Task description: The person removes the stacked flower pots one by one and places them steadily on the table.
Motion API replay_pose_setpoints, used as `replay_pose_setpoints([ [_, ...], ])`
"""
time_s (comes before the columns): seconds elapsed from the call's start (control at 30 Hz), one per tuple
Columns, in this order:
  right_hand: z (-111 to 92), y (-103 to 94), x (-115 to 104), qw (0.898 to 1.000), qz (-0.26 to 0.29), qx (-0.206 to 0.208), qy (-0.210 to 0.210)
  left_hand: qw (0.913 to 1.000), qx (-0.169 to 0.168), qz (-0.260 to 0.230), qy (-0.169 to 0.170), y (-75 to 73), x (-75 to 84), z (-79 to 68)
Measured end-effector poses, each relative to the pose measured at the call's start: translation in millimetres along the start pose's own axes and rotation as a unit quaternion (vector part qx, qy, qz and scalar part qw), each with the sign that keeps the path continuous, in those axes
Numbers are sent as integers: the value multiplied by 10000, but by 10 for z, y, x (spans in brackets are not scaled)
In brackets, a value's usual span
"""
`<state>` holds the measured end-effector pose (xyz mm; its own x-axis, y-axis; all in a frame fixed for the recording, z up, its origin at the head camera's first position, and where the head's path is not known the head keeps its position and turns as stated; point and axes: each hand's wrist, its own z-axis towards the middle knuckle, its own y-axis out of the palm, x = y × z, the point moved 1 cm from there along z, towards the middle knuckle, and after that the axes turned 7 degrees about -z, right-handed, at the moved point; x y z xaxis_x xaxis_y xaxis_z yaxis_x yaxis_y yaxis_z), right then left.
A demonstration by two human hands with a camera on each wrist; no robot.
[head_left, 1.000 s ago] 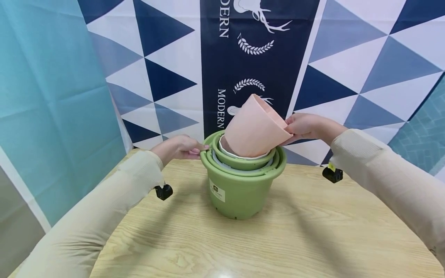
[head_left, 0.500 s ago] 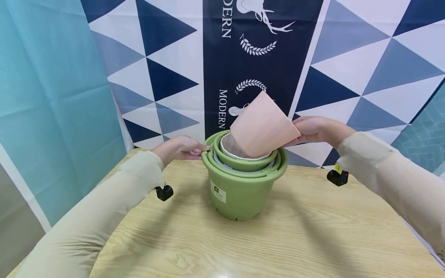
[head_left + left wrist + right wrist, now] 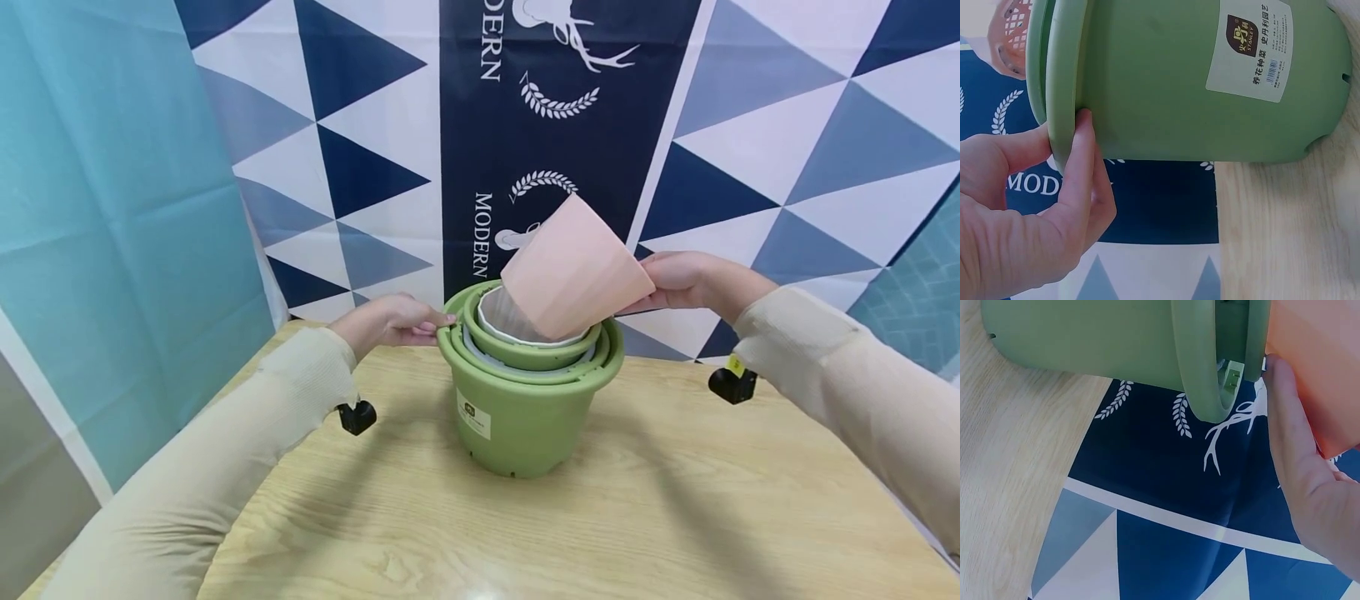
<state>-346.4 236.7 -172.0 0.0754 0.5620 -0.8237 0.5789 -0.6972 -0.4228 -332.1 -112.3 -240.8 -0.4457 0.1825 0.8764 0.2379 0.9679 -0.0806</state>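
Observation:
A pale pink flowerpot (image 3: pixel 577 271) leans on its side over the stack, its lower part still inside a white pot's (image 3: pixel 501 310) rim in the head view. My right hand (image 3: pixel 678 279) holds the pink pot by its rim on the right. My left hand (image 3: pixel 401 318) pinches the rim of the large green flowerpot (image 3: pixel 521 417), thumb on one side and fingers (image 3: pixel 1082 156) on the other in the left wrist view. Nested inside that pot are a grey rim (image 3: pixel 491 362) and a smaller green pot (image 3: pixel 536 357). The pink pot's perforated base (image 3: pixel 1015 28) shows in the left wrist view.
The stack stands upright on a wooden table (image 3: pixel 420 517). Close behind hangs a patterned blue and white cloth (image 3: pixel 375 167), with a plain turquoise curtain (image 3: pixel 112 208) on the left. A label (image 3: pixel 474 414) is stuck on the large pot's front.
The pink pot has moved up and to the right with my right hand and turned, so its mouth no longer shows. More of the white pot's inside is visible. My left hand stays put.

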Motion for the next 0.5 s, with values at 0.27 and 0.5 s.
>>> replay_pose_setpoints([
  [0.27, -23, -21, -28, 9986, 472, -131, 219, 10000, -60, -55, 57, -21, 29, -26],
  [0.5, -41, -46, 28, 9966, 787, -98, 237, 9997, -132, -160, 87, -24, 25, -37],
])
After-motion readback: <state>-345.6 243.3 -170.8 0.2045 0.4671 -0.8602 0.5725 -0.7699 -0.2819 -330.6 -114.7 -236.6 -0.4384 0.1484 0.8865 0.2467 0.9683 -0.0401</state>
